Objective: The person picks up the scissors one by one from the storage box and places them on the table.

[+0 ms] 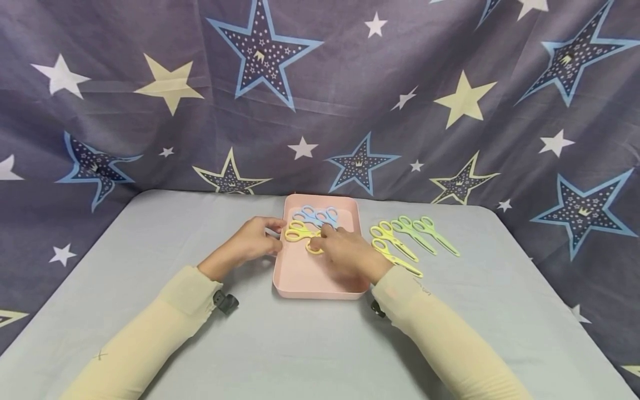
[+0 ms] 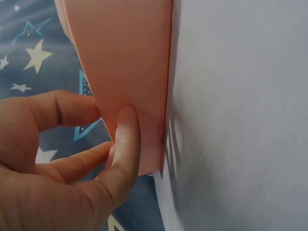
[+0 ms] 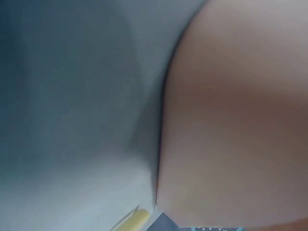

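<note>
My left hand grips the left side of the pink tray; in the left wrist view, the thumb lies on the tray's outer wall while other fingers meet the rim. Inside the tray, my right hand pinches yellow scissors by the handle, its fingers covering most of them. Another yellow pair lies just beyond. Blue scissors lie at the tray's far end, partly overlapped. In the right wrist view the tray wall fills the right side, and the fingers are out of sight.
Right of the tray, two yellow scissors and two green scissors lie on the grey-covered table. A star-patterned curtain hangs behind the table.
</note>
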`<move>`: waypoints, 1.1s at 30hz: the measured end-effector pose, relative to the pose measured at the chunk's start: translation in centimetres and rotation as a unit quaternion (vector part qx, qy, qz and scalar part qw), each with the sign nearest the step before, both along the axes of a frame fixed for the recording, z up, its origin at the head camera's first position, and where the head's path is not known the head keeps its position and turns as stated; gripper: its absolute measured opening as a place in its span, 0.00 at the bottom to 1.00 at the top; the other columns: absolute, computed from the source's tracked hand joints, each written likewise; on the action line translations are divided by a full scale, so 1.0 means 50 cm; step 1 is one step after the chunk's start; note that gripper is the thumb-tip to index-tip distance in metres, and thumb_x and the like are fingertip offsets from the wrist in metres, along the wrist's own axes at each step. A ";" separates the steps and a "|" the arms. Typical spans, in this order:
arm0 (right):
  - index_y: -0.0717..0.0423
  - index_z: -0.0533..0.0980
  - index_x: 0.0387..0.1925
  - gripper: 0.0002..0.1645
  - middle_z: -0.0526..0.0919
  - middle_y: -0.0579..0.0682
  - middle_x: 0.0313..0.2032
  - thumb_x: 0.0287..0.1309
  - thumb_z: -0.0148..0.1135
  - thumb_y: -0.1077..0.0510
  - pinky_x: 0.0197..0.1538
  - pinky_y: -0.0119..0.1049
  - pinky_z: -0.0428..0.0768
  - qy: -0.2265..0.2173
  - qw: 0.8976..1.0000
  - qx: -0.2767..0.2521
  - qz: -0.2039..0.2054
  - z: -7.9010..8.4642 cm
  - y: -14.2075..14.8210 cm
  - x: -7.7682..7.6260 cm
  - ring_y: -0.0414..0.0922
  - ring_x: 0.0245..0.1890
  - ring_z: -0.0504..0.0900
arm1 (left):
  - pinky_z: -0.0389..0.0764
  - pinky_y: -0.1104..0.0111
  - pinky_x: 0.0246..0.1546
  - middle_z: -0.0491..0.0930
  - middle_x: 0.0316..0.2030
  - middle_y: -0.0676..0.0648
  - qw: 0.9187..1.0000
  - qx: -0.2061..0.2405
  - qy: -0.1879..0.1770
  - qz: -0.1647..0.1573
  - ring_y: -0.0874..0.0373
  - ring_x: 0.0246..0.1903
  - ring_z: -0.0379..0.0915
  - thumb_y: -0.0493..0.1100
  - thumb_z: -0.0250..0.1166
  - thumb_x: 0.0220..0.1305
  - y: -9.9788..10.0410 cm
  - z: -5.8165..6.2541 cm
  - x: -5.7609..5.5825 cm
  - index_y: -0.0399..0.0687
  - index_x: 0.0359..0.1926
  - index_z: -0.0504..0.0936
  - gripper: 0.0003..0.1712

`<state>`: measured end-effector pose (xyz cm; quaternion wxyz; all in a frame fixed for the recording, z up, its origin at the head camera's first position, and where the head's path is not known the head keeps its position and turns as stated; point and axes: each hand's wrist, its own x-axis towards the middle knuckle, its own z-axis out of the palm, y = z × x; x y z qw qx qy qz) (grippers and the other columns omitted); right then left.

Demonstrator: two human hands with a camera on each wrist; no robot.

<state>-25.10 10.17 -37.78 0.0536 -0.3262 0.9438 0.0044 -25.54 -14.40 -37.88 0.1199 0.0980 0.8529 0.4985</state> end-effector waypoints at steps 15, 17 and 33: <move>0.41 0.79 0.57 0.25 0.75 0.47 0.50 0.59 0.70 0.61 0.36 0.40 0.79 0.061 0.998 -0.018 0.018 0.040 0.015 0.007 0.48 0.40 0.74 | 0.87 0.67 0.39 0.74 0.56 0.36 1.000 0.000 -0.010 0.000 0.55 0.39 0.82 0.30 0.61 0.50 0.001 -0.003 -0.002 0.32 0.69 0.72 0.39; 0.41 0.79 0.57 0.27 0.75 0.47 0.50 0.56 0.72 0.62 0.33 0.39 0.78 0.062 0.998 -0.019 0.018 0.047 0.018 0.008 0.48 0.39 0.73 | 0.87 0.67 0.38 0.73 0.56 0.37 1.000 -0.002 -0.010 0.000 0.54 0.39 0.81 0.30 0.61 0.50 0.001 -0.003 -0.002 0.32 0.69 0.72 0.40; 0.44 0.79 0.56 0.31 0.72 0.46 0.51 0.49 0.69 0.66 0.29 0.42 0.76 0.057 0.995 -0.077 -0.010 0.093 0.071 0.026 0.48 0.42 0.74 | 0.87 0.67 0.39 0.73 0.57 0.36 1.000 0.004 -0.013 0.000 0.53 0.42 0.81 0.29 0.60 0.50 0.000 -0.001 0.000 0.31 0.69 0.71 0.40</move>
